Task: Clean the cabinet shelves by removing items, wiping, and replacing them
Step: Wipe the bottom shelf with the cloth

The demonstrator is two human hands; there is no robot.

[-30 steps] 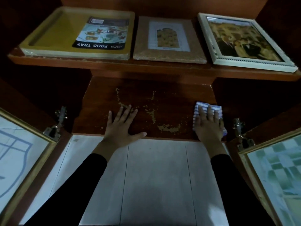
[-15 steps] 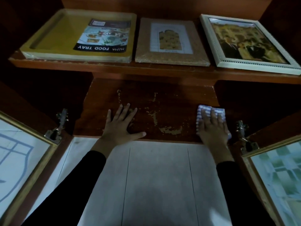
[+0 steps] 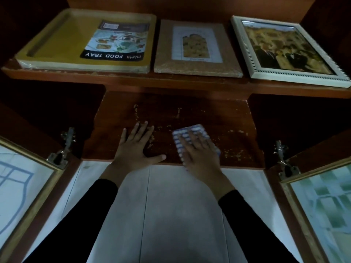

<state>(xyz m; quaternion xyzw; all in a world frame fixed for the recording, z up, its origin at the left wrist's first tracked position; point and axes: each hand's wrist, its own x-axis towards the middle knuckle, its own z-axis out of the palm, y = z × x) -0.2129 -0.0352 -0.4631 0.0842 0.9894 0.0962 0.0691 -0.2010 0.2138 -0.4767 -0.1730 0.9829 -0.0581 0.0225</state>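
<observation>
The lower cabinet shelf (image 3: 218, 114) is dark red-brown wood with pale worn patches. My left hand (image 3: 135, 149) lies flat on it near the front edge, fingers spread. My right hand (image 3: 199, 154) presses flat on a folded blue-and-white striped cloth (image 3: 187, 132) at the shelf's middle, right beside the left hand. On the upper shelf (image 3: 171, 82) lie a yellow food tray (image 3: 62, 40) in its wrapper, a brown picture frame (image 3: 197, 48) and a white picture frame (image 3: 284, 48).
Two cabinet doors stand open: the left door (image 3: 22, 186) and the right door (image 3: 322, 205), each with a metal hinge (image 3: 60, 154) by the shelf corner. Pale floor tiles (image 3: 180, 215) lie below the shelf's front edge.
My right hand has slid the cloth leftward from the shelf's right end to its middle. My left hand has stayed in place.
</observation>
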